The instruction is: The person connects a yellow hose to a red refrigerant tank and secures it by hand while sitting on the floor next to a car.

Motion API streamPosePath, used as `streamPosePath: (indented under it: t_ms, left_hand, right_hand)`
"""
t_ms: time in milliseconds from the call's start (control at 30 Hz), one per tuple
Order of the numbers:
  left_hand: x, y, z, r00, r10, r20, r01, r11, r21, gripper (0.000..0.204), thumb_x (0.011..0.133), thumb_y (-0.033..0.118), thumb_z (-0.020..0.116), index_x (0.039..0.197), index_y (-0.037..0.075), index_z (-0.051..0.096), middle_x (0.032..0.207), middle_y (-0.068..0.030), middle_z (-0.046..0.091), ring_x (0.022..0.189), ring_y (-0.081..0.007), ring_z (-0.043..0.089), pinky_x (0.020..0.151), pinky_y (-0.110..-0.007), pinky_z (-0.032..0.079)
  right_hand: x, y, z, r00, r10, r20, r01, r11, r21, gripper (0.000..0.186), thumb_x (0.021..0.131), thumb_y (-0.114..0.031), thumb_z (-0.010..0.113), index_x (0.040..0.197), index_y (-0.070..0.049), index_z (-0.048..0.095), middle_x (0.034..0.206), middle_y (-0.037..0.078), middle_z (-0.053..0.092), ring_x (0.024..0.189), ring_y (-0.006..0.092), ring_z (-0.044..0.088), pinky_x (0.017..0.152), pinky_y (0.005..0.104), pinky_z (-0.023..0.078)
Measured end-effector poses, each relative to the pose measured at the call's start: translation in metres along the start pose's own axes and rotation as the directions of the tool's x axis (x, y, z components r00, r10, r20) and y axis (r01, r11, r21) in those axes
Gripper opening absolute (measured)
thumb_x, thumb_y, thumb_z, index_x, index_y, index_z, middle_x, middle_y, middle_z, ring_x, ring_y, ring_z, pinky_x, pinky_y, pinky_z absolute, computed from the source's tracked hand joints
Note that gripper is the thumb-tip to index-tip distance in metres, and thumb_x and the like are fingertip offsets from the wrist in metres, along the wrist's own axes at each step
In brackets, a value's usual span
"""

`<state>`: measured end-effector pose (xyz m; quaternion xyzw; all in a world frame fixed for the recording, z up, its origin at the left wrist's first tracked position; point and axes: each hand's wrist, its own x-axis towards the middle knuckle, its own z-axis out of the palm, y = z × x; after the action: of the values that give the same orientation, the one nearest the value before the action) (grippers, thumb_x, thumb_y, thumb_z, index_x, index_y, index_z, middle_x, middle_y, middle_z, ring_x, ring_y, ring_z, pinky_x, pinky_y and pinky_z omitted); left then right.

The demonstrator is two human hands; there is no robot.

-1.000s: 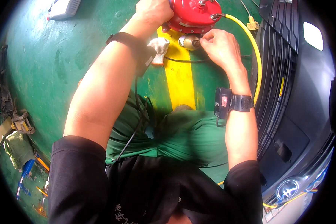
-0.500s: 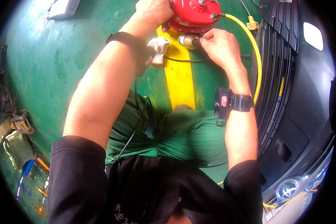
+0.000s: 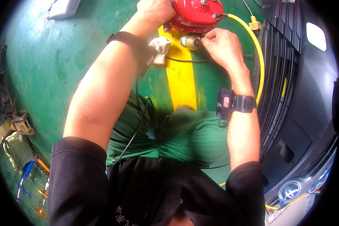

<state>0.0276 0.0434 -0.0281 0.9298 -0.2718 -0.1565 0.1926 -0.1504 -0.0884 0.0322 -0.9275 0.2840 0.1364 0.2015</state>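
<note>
A red, domed metal vessel (image 3: 196, 15) with a bolted rim stands at the top of the view. My left hand (image 3: 157, 10) is against its left side, closed, its fingertips hidden behind the hand and cut off by the upper edge. Below the rim sits a rounded brass-and-silver fitting (image 3: 192, 42). At this fitting's right end, my right hand (image 3: 223, 46) has thumb and fingers pinched together; whatever is between them is too small to make out. A white cotton glove (image 3: 161, 49) lies on the floor left of the fitting.
A yellow hose (image 3: 258, 49) curves from the vessel down past my right forearm. A dark car front bumper (image 3: 290, 113) fills the right side. A black cable (image 3: 188, 61) crosses the yellow floor stripe (image 3: 180, 83). Tools and a green cloth (image 3: 18, 150) lie at lower left.
My right hand has shifted very slightly at the fitting's end, still pinched. The left hand stays where it was.
</note>
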Motion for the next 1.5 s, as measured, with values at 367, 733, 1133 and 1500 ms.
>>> streamPosePath:
  t_ms: [367, 733, 1133, 1500]
  left_hand:
    - [0.0015, -0.0016, 0.0027, 1.0, 0.004, -0.016, -0.004, 1.0, 0.019, 0.019, 0.079, 0.018, 0.065, 0.082, 0.003, 0.077, 0.083, -0.023, 0.073, 0.083, -0.039, 0.073, 0.076, -0.046, 0.059]
    - [0.0011, 0.0001, 0.0013, 1.0, -0.028, -0.006, 0.028, 0.999, 0.017, 0.019, 0.079, 0.019, 0.066, 0.083, 0.004, 0.078, 0.084, -0.0226, 0.073, 0.084, -0.0383, 0.073, 0.077, -0.045, 0.059]
    - [0.0012, -0.0023, 0.0038, 1.0, -0.007, -0.027, 0.007, 1.0, 0.026, 0.019, 0.08, 0.019, 0.066, 0.081, 0.003, 0.077, 0.084, -0.0233, 0.073, 0.083, -0.0387, 0.073, 0.076, -0.046, 0.059]
    - [0.0004, 0.0032, -0.0012, 0.999, -0.047, 0.016, 0.046, 0.998, 0.037, 0.02, 0.08, 0.019, 0.066, 0.087, 0.004, 0.078, 0.087, -0.0216, 0.074, 0.087, -0.0371, 0.074, 0.078, -0.044, 0.059]
  right_hand:
    - [-0.0004, 0.0005, -0.0005, 1.0, -0.013, -0.009, 0.013, 1.0, -0.006, 0.025, 0.089, -0.029, 0.07, 0.101, -0.01, 0.079, 0.101, 0.018, 0.076, 0.1, 0.0367, 0.072, 0.092, 0.0465, 0.055]
    - [-0.0014, -0.0018, -0.0015, 1.0, -0.002, 0.022, 0.002, 1.0, -0.02, 0.025, 0.089, -0.029, 0.07, 0.102, -0.009, 0.079, 0.1, 0.018, 0.076, 0.1, 0.0364, 0.072, 0.092, 0.0463, 0.055]
    - [0.0003, -0.0012, -0.0003, 1.0, -0.005, 0.021, 0.006, 1.0, -0.019, 0.026, 0.088, -0.029, 0.07, 0.104, -0.01, 0.079, 0.1, 0.018, 0.076, 0.099, 0.0361, 0.072, 0.092, 0.0461, 0.055]
    - [-0.0013, -0.0017, -0.0009, 1.0, -0.004, 0.02, 0.004, 1.0, -0.005, 0.027, 0.089, -0.03, 0.069, 0.104, -0.01, 0.079, 0.099, 0.017, 0.076, 0.1, 0.0349, 0.072, 0.092, 0.0457, 0.055]
